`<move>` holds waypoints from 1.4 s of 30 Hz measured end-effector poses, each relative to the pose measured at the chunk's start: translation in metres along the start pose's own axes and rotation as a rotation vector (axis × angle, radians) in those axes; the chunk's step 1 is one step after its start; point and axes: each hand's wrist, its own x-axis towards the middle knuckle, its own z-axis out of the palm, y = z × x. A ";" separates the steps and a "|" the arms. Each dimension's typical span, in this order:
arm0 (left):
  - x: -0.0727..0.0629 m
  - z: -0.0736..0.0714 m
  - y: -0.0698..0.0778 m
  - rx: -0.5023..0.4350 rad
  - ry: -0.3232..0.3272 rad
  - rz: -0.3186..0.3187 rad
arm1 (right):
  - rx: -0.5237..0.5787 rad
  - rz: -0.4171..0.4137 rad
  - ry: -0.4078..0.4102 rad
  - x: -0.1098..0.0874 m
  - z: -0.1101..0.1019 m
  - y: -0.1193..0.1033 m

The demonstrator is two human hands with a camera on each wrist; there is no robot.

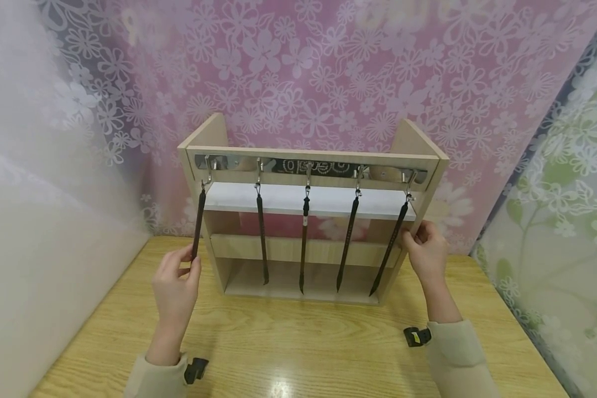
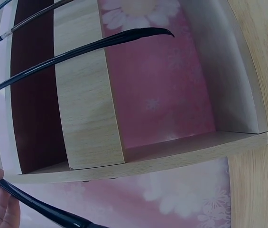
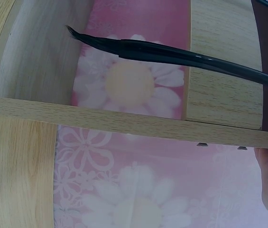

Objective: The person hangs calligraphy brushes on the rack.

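A small wooden shelf (image 1: 293,251) stands on the table, a metal hook strip (image 1: 239,162) along its upper front. Several dark calligraphy brushes hang by loops from the hooks, tips down. My left hand (image 1: 176,282) pinches the leftmost brush (image 1: 199,218) low on its handle, and the brush slants outward beside the left side panel; its loop is at the hook. In the left wrist view, the held brush (image 2: 46,209) runs out past my fingertips. At the right side panel, my right hand (image 1: 427,251) grips the edge, close beside the rightmost brush (image 1: 389,249).
A white board (image 1: 298,199) lies across the shelf below the hooks. The wooden table (image 1: 278,337) spreads in front of it. Flower-patterned pink sheeting (image 1: 318,72) closes off the back, with pale sheeting (image 1: 45,210) at the left and a flowered one (image 1: 552,221) at the right.
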 end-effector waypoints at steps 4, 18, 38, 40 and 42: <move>-0.001 0.000 0.001 -0.017 -0.003 0.018 | 0.010 -0.001 0.004 0.001 0.000 0.001; 0.001 -0.002 -0.002 0.013 -0.033 0.003 | -0.002 -0.002 -0.003 0.000 0.000 0.001; 0.005 -0.001 -0.003 0.011 0.033 0.022 | -0.007 0.004 -0.001 -0.001 -0.001 0.001; 0.005 -0.001 -0.003 0.018 0.037 0.022 | -0.006 0.008 0.000 -0.001 -0.001 0.000; 0.006 -0.002 -0.003 0.029 0.039 0.022 | -0.001 0.008 0.000 0.000 0.000 0.001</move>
